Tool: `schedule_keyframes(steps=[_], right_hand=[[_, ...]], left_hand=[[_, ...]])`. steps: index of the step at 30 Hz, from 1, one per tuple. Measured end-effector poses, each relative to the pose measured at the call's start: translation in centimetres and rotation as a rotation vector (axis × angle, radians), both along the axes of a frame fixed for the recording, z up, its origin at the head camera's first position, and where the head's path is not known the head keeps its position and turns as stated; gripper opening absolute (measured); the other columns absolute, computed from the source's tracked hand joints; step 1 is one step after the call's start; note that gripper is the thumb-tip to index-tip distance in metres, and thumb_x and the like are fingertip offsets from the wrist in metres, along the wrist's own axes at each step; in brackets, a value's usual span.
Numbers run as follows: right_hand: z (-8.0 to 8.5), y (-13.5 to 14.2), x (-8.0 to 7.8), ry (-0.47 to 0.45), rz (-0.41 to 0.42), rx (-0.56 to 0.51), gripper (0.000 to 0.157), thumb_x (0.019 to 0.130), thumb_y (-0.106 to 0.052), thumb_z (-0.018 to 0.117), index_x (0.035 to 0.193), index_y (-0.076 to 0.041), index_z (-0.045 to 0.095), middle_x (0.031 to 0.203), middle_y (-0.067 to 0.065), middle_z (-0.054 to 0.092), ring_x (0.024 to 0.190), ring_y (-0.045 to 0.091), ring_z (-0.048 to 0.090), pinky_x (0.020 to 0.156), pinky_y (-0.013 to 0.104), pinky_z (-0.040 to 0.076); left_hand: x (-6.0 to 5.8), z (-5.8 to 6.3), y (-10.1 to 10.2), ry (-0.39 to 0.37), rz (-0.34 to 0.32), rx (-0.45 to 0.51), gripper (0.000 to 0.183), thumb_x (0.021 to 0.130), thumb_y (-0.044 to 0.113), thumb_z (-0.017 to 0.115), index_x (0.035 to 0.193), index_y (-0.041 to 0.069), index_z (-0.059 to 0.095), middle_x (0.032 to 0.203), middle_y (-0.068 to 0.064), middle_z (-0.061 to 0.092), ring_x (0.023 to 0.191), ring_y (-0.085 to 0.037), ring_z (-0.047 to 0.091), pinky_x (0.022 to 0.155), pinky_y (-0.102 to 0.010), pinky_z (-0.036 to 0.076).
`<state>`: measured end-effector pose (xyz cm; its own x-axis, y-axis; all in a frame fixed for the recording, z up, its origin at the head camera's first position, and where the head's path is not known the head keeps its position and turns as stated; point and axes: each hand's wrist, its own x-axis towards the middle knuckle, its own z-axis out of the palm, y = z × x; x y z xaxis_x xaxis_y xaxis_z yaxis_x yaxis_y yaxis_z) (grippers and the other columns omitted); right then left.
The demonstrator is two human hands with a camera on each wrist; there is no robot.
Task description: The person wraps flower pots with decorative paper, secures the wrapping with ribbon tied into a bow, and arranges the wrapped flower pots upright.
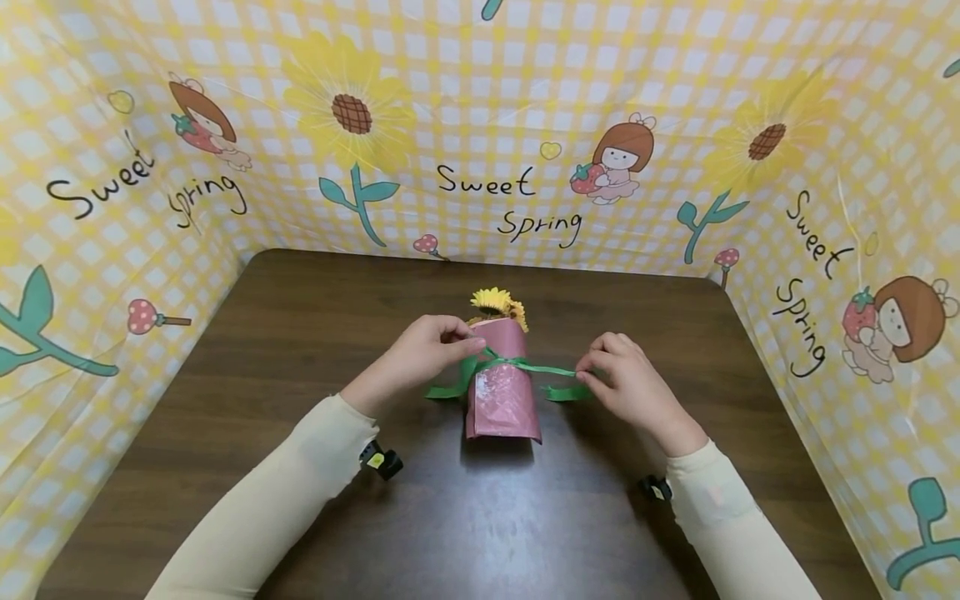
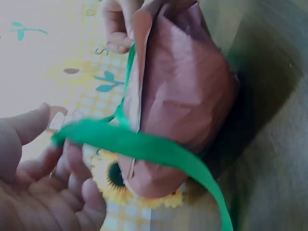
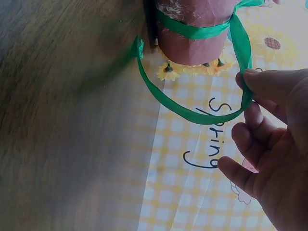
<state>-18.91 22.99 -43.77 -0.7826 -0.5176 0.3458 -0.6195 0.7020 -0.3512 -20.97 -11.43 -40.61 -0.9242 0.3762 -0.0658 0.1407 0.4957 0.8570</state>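
A: Nearest to us, what are the hands doing?

B: Both work over the middle of the table [image 1: 225, 433]. The right hand [image 1: 633, 385] pinches the green ribbon [image 1: 525, 365] between thumb and fingertips, drawing one strand out toward the table's right edge. In the right wrist view that strand loops from the wrap round to the thumb.

A: And the left?

B: The left hand [image 1: 420, 354] pinches the ribbon just where it crosses the pink paper wrap [image 1: 502, 392], at the knot. The left wrist view shows a strand lying across its curled fingers [image 2: 77, 178].

A: Where is the bouquet itself?

B: It lies at the table's centre, between the hands, its open foot toward the near edge. Beyond the ribbon, the sunflowers [image 1: 497, 304] poke out of the wrap toward the far edge, with the yellow checked cloth [image 1: 487, 108] behind.

A: So which step is this?

B: I judge it the tying of the ribbon: it already circles the wrap, but no bow shows. The next move likely calls for steady tension on both strands while a loop is formed, without crushing the paper.
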Motion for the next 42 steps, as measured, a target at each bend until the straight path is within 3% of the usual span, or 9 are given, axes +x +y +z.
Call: schedule_keyframes(steps=[5, 9, 15, 17, 20, 26, 31, 36, 42], right_hand=[[0.0, 0.1, 0.0, -0.011, -0.015, -0.003, 0.005, 0.09, -0.014, 0.08, 0.094, -0.016, 0.078, 0.092, -0.007, 0.054, 0.091, 0.017, 0.049, 0.087, 0.041, 0.04], [-0.1, 0.2, 0.1, -0.019, -0.031, -0.007, 0.005, 0.09, -0.014, 0.079, 0.094, -0.017, 0.079, 0.089, -0.008, 0.054, 0.089, 0.016, 0.049, 0.086, 0.039, 0.04], [-0.2, 0.1, 0.0, -0.012, -0.03, -0.002, 0.006, 0.09, -0.014, 0.079, 0.094, -0.018, 0.078, 0.088, -0.009, 0.054, 0.089, 0.016, 0.049, 0.086, 0.041, 0.04], [-0.2, 0.0, 0.0, -0.013, -0.031, -0.001, 0.006, 0.09, -0.013, 0.079, 0.095, -0.017, 0.078, 0.088, -0.008, 0.055, 0.088, 0.016, 0.05, 0.086, 0.041, 0.04], [-0.3, 0.0, 0.0, -0.022, -0.039, 0.002, 0.004, 0.091, -0.014, 0.078, 0.095, -0.016, 0.079, 0.089, -0.008, 0.056, 0.089, 0.016, 0.05, 0.087, 0.041, 0.041], [-0.5, 0.0, 0.1, -0.028, -0.046, 0.012, 0.003, 0.092, -0.015, 0.078, 0.094, -0.014, 0.078, 0.091, -0.007, 0.058, 0.09, 0.018, 0.052, 0.088, 0.041, 0.041], [-0.6, -0.1, 0.1, -0.025, -0.054, 0.019, 0.005, 0.09, -0.013, 0.079, 0.094, -0.016, 0.077, 0.09, -0.007, 0.059, 0.09, 0.017, 0.053, 0.088, 0.041, 0.041], [-0.3, -0.2, 0.1, -0.032, -0.068, 0.025, 0.002, 0.092, -0.014, 0.077, 0.094, -0.015, 0.076, 0.089, -0.008, 0.061, 0.088, 0.014, 0.054, 0.085, 0.039, 0.04], [-0.4, -0.2, 0.0, 0.029, -0.076, 0.062, 0.003, 0.094, -0.018, 0.075, 0.092, -0.017, 0.075, 0.086, -0.008, 0.064, 0.084, 0.014, 0.055, 0.082, 0.039, 0.04]], left_hand=[[0.4, -0.4, 1.2, 0.085, 0.106, -0.022, 0.018, 0.095, 0.033, 0.075, 0.095, 0.016, 0.068, 0.075, -0.003, 0.058, 0.061, -0.016, 0.048, 0.055, -0.029, 0.04], [0.5, -0.6, 1.7, 0.13, 0.099, -0.079, 0.01, 0.101, 0.021, 0.066, 0.107, 0.014, 0.068, 0.082, -0.004, 0.064, 0.059, -0.015, 0.05, 0.053, -0.03, 0.043], [0.8, -0.9, 2.0, 0.316, 0.04, -0.377, 0.012, 0.101, 0.014, 0.064, 0.102, 0.015, 0.076, 0.099, -0.003, 0.071, 0.083, -0.019, 0.062, 0.076, -0.04, 0.053], [1.0, -0.8, 2.1, 0.376, 0.055, -0.469, 0.009, 0.098, 0.016, 0.069, 0.096, 0.017, 0.078, 0.103, -0.002, 0.067, 0.095, -0.023, 0.058, 0.083, -0.043, 0.05], [1.3, -0.5, 2.2, 0.405, 0.094, -0.532, 0.008, 0.097, 0.022, 0.072, 0.09, 0.017, 0.075, 0.097, -0.003, 0.06, 0.093, -0.024, 0.054, 0.079, -0.043, 0.047], [1.4, 0.0, 2.5, 0.255, 0.097, -0.406, 0.015, 0.105, 0.023, 0.06, 0.094, 0.013, 0.061, 0.077, -0.001, 0.058, 0.067, -0.016, 0.054, 0.061, -0.033, 0.046], [1.0, 0.1, 2.5, 0.157, 0.065, -0.243, 0.021, 0.1, 0.027, 0.065, 0.084, 0.013, 0.061, 0.07, 0.0, 0.054, 0.06, -0.014, 0.05, 0.055, -0.029, 0.043], [0.6, 0.3, 2.7, 0.165, 0.055, -0.203, 0.028, 0.094, 0.03, 0.075, 0.076, 0.015, 0.061, 0.068, 0.001, 0.056, 0.059, -0.014, 0.05, 0.054, -0.03, 0.043], [0.6, 0.5, 2.9, 0.261, 0.062, -0.27, 0.008, 0.093, 0.016, 0.077, 0.091, 0.009, 0.073, 0.078, 0.0, 0.068, 0.065, -0.012, 0.056, 0.059, -0.028, 0.047]])
